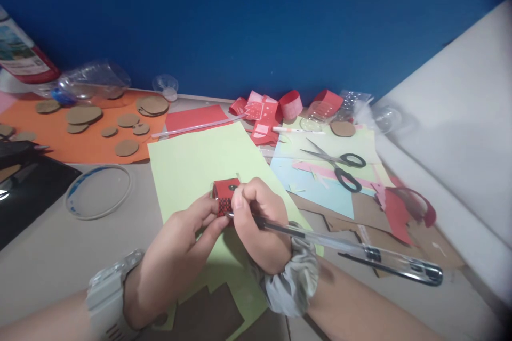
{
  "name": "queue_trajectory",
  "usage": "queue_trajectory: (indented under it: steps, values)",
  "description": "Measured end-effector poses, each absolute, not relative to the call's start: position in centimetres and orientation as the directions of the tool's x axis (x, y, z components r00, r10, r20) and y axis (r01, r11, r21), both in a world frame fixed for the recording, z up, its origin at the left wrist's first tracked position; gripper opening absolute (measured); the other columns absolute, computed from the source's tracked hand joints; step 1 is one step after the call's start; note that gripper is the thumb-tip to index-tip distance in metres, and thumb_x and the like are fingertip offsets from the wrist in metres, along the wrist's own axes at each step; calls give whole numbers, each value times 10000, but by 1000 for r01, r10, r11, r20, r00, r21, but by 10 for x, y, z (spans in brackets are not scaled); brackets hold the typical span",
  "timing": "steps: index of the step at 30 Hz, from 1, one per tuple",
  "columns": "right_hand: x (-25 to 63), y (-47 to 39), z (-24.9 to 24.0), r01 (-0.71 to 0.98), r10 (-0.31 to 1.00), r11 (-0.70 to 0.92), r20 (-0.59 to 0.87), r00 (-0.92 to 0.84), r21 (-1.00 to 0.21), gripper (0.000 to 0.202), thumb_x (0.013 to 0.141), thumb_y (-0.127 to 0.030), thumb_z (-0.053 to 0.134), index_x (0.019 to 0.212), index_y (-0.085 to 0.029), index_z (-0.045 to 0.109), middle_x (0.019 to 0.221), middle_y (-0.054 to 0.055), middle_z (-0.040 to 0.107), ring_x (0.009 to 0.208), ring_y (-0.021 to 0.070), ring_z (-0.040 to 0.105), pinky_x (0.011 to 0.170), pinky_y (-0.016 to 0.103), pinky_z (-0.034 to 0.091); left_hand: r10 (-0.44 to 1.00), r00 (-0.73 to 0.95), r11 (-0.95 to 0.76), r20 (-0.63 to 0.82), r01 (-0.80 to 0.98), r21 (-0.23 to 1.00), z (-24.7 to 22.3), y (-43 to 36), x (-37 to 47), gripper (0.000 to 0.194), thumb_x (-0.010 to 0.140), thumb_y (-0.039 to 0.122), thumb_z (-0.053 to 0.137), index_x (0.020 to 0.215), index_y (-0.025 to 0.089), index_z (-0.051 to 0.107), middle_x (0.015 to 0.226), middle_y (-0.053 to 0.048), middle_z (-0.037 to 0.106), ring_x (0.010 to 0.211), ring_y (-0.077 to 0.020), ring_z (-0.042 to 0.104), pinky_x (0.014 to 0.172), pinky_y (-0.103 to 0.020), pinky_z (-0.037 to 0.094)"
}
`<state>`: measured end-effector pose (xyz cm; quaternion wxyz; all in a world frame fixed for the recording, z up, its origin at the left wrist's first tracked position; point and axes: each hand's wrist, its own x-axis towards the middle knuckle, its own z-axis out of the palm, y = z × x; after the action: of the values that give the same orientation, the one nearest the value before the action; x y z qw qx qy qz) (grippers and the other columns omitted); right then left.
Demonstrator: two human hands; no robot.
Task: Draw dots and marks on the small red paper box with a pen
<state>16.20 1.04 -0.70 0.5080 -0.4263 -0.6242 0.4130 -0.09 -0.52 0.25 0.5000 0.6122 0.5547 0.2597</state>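
My left hand (pixel 192 234) pinches a small red piece with a black checked pattern (pixel 224 192), curved like a short roll. My right hand (pixel 262 221) is closed round a clear ballpoint pen (pixel 332 242), whose tip meets the lower edge of the red piece. The pen's capped end points to the lower right. Fingers of both hands come close together and cover part of the red piece. Beneath them lies a pale green sheet of paper (pixel 192 157).
Black-handled scissors (pixel 336 162) lie partly spread on coloured papers at the right. Several cardboard discs (pixel 84 114) rest on orange paper (pixel 100 146) at the left, near a plastic bottle (pixel 94 82) and a clear ring (pixel 98 217). Red paper rolls (pixel 290 105) stand along the blue wall.
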Motion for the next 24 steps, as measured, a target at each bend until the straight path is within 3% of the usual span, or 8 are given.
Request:
queue_trajectory:
  steps: [12, 17, 24]
  values:
    - [163, 10, -8, 79, 934, 346, 334, -127, -935, 238, 880, -94, 598, 750, -238, 460, 635, -53, 510, 521, 97, 436, 497, 223, 385, 934, 234, 144, -272, 449, 882, 3, -4, 0, 195, 981, 388, 573, 858, 270, 667, 879, 17, 833, 878, -217, 785, 782, -251, 573]
    - [163, 11, -8, 93, 945, 312, 299, -133, -945, 235, 891, -136, 596, 748, -245, 446, 638, -56, 514, 522, 92, 434, 503, 218, 384, 939, 234, 127, -253, 448, 885, 1, -5, -1, 222, 995, 388, 575, 887, 266, 724, 948, 14, 838, 896, -204, 776, 807, -241, 572]
    - [162, 11, -11, 76, 939, 330, 319, -129, -941, 239, 894, -120, 584, 754, -246, 437, 647, -56, 506, 525, 88, 427, 500, 214, 374, 944, 213, 137, -250, 436, 890, 2, -7, -1, 217, 986, 386, 593, 856, 264, 717, 893, 31, 831, 843, -187, 765, 773, -226, 562]
